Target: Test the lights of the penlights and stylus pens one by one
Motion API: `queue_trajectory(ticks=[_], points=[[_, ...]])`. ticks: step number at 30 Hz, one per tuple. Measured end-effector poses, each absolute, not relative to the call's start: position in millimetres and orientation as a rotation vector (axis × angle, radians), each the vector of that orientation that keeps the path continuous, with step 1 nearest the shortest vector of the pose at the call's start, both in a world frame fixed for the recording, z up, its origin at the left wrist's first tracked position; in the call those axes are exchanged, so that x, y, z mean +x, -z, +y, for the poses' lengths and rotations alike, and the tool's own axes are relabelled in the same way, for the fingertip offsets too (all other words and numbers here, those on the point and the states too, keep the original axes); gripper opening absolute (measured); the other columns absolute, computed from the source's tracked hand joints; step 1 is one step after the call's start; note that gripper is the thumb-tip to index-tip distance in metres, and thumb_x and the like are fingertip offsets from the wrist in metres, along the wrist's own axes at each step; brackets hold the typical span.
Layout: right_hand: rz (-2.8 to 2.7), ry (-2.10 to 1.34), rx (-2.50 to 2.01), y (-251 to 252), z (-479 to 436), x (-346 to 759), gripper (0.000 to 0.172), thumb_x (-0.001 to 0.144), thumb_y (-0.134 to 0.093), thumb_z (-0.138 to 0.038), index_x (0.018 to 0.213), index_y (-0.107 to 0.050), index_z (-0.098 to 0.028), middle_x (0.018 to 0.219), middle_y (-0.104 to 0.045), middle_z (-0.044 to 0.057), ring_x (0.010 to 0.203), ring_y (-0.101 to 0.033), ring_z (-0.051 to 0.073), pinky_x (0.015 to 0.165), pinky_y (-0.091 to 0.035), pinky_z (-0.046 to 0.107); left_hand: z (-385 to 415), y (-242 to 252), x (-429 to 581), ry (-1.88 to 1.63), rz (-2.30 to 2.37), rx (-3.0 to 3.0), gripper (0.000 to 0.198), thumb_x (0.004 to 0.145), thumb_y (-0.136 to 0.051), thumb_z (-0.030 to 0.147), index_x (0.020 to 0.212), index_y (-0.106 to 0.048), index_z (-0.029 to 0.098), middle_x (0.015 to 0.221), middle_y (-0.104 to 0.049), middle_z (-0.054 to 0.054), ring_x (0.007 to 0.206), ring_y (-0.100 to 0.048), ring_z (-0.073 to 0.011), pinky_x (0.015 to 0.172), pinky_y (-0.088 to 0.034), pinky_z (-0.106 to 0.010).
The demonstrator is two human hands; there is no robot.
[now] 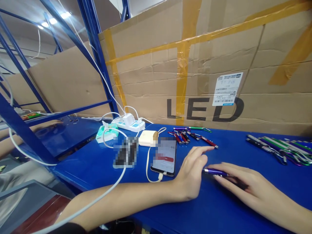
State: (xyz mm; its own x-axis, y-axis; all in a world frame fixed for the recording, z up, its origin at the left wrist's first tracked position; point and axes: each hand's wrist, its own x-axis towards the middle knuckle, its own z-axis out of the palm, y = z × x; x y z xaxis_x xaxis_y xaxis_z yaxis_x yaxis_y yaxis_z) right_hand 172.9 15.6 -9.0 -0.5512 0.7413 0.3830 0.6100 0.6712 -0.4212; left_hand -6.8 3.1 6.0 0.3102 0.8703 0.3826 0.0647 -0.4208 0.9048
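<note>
Purple tube [215, 172], pinched in the right hand [246, 185], nearer the front edge of the surface [219, 214] than the back; head view.
Right thumb and fingers close on the tube's rear part, presumably so the tip sticks out toward the left hand [195, 170]. That one is loosely spread, no grip seen; contact with the tip, cannot tell. One finger reaches to the end of a red tube [208, 142]. Tube cluster [185, 136] and, farther right, a tube pile [280, 148] lie toward the back edge, by the cardboard [148, 84], probably to be in reach without crowding the hands. Phone [165, 151] lies screen up, likely for easy reading; cream cable [147, 165] runs to a power bank [145, 138], likely for charging.
</note>
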Motion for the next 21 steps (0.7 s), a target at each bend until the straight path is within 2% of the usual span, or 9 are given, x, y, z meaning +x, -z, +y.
queue_trajectory(ticks=[5, 11, 18, 21], points=[[-2.338, -0.363, -1.039, 9.6, 16.6, 175.6, 0.034, 0.089, -0.044, -0.045, 0.11, -0.064, -0.027, 0.103, -0.068, 0.006, 0.091, -0.066, 0.023, 0.078, -0.056, 0.034, 3.2, -7.0, -6.0, -1.181, 0.854, 1.754, 0.043, 0.091, -0.024, 0.025, 0.122, -0.051, 0.014, 0.127, -0.052, -0.008, 0.122, -0.043, -0.0171, 0.108, -0.03, -0.032], [-2.335, -0.375, -1.06, 7.5, 15.7, 175.8, 0.034, 0.09, -0.044, -0.041, 0.114, -0.062, -0.025, 0.098, -0.068, 0.006, 0.085, -0.066, 0.021, 0.073, -0.056, 0.031, 0.4, -10.6, -6.0, -1.15, 0.848, 1.775, 0.042, 0.091, -0.025, 0.025, 0.123, -0.051, 0.018, 0.129, -0.051, -0.005, 0.123, -0.041, -0.0191, 0.107, -0.03, -0.035], [-2.354, -0.321, -1.036, 7.9, 12.3, 172.3, 0.033, 0.092, -0.042, -0.037, 0.115, -0.06, -0.024, 0.093, -0.068, 0.006, 0.076, -0.067, 0.019, 0.064, -0.055, 0.028, -1.1, -11.0, -7.4, -1.224, 0.831, 1.734, 0.043, 0.092, -0.024, 0.025, 0.126, -0.049, 0.017, 0.13, -0.05, -0.006, 0.123, -0.042, -0.0203, 0.105, -0.031, -0.033], [-2.334, -0.276, -1.042, 7.1, 13.1, 168.5, 0.032, 0.091, -0.042, -0.037, 0.112, -0.062, -0.024, 0.093, -0.069, 0.007, 0.079, -0.067, 0.02, 0.064, -0.055, 0.028, -0.1, -9.5, -9.3, -1.295, 0.798, 1.679, 0.044, 0.091, -0.023, 0.026, 0.125, -0.05, 0.017, 0.13, -0.051, -0.005, 0.122, -0.042, -0.0206, 0.104, -0.031, -0.033]])
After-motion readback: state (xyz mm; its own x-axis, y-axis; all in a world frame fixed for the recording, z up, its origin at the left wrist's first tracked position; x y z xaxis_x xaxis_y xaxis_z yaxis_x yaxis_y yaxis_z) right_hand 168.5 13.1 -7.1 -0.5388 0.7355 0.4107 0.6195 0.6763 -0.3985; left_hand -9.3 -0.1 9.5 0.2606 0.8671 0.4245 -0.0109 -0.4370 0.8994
